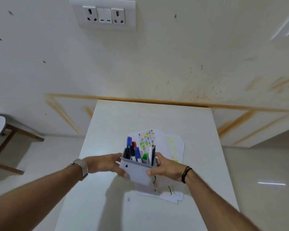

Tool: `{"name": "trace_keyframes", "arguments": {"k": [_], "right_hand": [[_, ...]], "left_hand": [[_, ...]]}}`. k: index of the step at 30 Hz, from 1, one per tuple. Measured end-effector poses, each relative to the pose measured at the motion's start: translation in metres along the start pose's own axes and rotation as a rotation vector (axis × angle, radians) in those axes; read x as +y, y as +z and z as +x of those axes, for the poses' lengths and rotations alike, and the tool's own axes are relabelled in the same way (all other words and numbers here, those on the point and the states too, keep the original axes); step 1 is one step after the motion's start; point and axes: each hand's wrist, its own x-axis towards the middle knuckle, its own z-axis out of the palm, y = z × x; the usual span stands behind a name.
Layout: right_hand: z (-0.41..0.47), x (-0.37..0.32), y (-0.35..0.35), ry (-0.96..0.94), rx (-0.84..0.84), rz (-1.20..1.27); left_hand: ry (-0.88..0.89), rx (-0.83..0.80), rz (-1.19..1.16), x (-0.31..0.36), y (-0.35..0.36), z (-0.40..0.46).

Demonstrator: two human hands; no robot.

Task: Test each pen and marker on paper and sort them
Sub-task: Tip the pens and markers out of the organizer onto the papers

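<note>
A grey pen holder [137, 172] is held above the white table [107, 164], tilted toward me. Several pens and markers [138, 151] stand in it, with blue, red, green, black and white caps. My left hand [107, 164] grips its left side, thumb on the front face. My right hand [165, 167] grips its right side, thumb on the front edge. Under and behind the holder lie sheets of paper [173, 144] covered with green, orange, yellow and black test marks.
The table is narrow and butts against a stained wall with a socket panel [103, 14]. A wooden chair or stool [5, 130] stands on the floor at the left. A small blue ink spot [128, 199] marks the tabletop near me.
</note>
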Motion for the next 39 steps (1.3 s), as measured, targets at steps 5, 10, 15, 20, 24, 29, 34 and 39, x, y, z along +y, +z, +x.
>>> {"name": "trace_keyframes", "arguments": {"k": [5,10,15,20,24,29,34,39], "right_hand": [[-0.034,0.068,0.012,0.108,-0.044,0.197],[-0.054,0.088,0.021,0.156,0.178,0.331],[-0.078,0.079,0.025,0.208,0.204,0.283],[-0.104,0.079,0.027,0.284,0.115,0.227],[-0.114,0.072,0.021,0.301,0.106,0.203],[-0.108,0.05,0.018,0.354,0.162,0.189],[-0.103,0.033,0.022,0.308,0.262,0.191],[-0.097,0.014,0.02,0.287,0.292,0.179]], "left_hand": [[-0.135,-0.085,-0.06,-0.026,0.085,0.005],[-0.225,0.074,-0.275,-0.013,0.126,0.0],[-0.282,0.084,-0.238,0.018,0.142,-0.02],[-0.374,0.08,-0.228,0.03,0.167,-0.036],[-0.366,0.091,-0.262,0.039,0.175,-0.046],[-0.364,0.087,-0.318,0.048,0.158,-0.05],[-0.372,0.095,-0.284,0.058,0.132,-0.043],[-0.326,0.044,-0.236,0.071,0.106,-0.052]]}}
